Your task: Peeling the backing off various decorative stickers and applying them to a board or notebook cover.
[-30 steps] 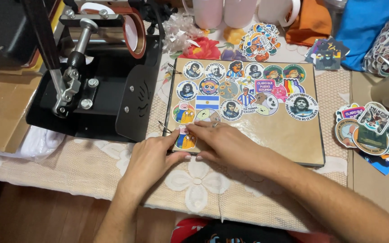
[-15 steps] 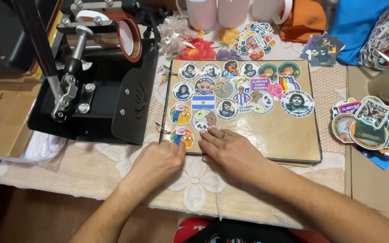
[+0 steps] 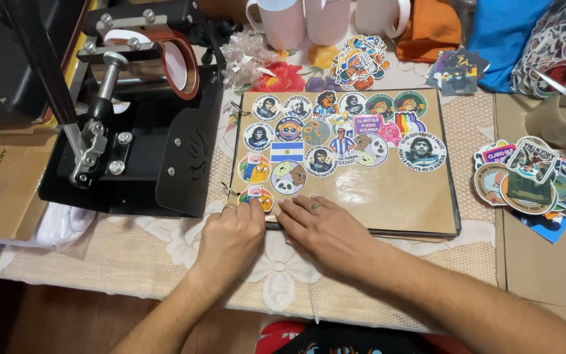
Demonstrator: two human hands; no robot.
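Note:
A brown binder page (image 3: 388, 190) covered with several round stickers lies in front of me under a glossy plastic sheet. My left hand (image 3: 230, 237) rests at the page's near left corner, its fingertips on a small cartoon sticker (image 3: 259, 196). Beside it, my right hand (image 3: 321, 229) lies flat on the page's near edge, fingers spread and pointing left, a ring on one finger. Neither hand grips anything.
A black mug heat press (image 3: 132, 124) stands to the left on a lace tablecloth (image 3: 132, 255). White mugs (image 3: 322, 19) stand at the back. A stack of loose stickers (image 3: 532, 177) lies at the right, another stack (image 3: 359, 61) at the back, with cardboard (image 3: 1, 190) far left.
Both hands have slid back toward me, from over the lower-left stickers to the page's near edge. The view has shifted slightly.

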